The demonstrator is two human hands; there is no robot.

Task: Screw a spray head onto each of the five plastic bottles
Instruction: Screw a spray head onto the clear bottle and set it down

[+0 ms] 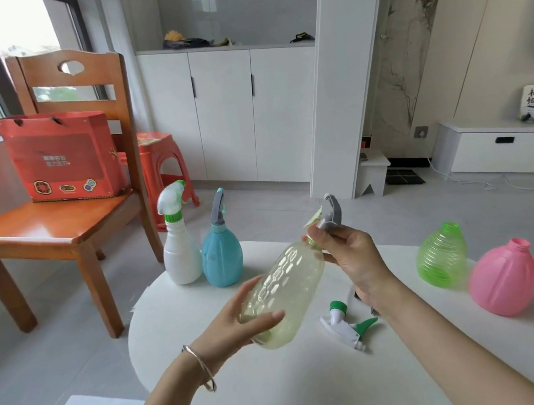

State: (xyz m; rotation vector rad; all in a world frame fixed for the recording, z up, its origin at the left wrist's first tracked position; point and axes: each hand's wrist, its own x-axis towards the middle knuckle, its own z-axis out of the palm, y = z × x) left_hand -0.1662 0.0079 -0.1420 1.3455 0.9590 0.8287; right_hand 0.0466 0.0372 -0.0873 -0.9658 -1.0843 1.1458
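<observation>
A single head-worn wide-angle view looks forward and down from close above the white worktop [320, 385], which fills the lower middle of the frame; both forearms enter from the bottom edge, and the room's floor, chair [53, 220] and cabinets [228, 114] stretch across the upper half

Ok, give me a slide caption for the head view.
Right hand fits gray spray head onto clear bottle held by left hand.
</observation>
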